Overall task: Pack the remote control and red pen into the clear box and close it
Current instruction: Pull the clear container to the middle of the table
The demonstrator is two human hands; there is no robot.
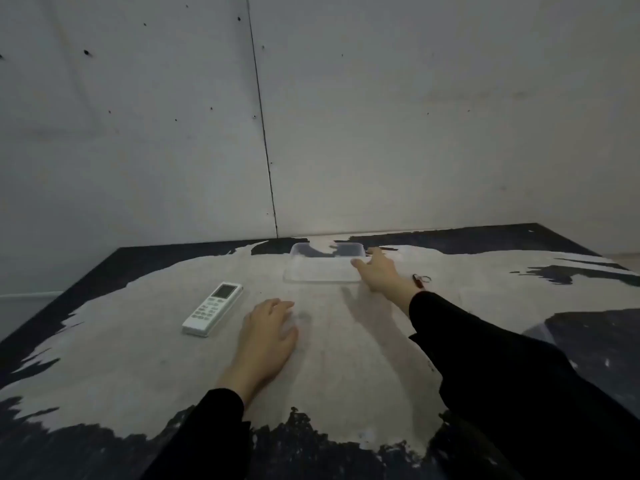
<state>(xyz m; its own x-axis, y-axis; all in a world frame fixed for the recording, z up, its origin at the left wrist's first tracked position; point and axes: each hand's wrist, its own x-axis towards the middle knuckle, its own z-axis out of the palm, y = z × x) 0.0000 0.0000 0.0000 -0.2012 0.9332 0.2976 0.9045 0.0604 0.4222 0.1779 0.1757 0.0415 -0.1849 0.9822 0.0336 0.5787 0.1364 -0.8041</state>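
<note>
White remote control [212, 309] lies unpacked on the table [138, 358], left hand [266, 336] flat beside it, fingers loosely together. Right hand [379, 271], fingers spread, reaches the clear box [325, 268]; red pen [418, 280] waits just beside. Everything remains undone.

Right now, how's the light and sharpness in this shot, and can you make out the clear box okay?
Head view: dim, flat light, soft overall. Wide-angle bending curves the table edges. The right hand throws a soft shadow toward the camera. The clear box is faint, with only its rim outline readable. The remote control is the clearest object.
</note>
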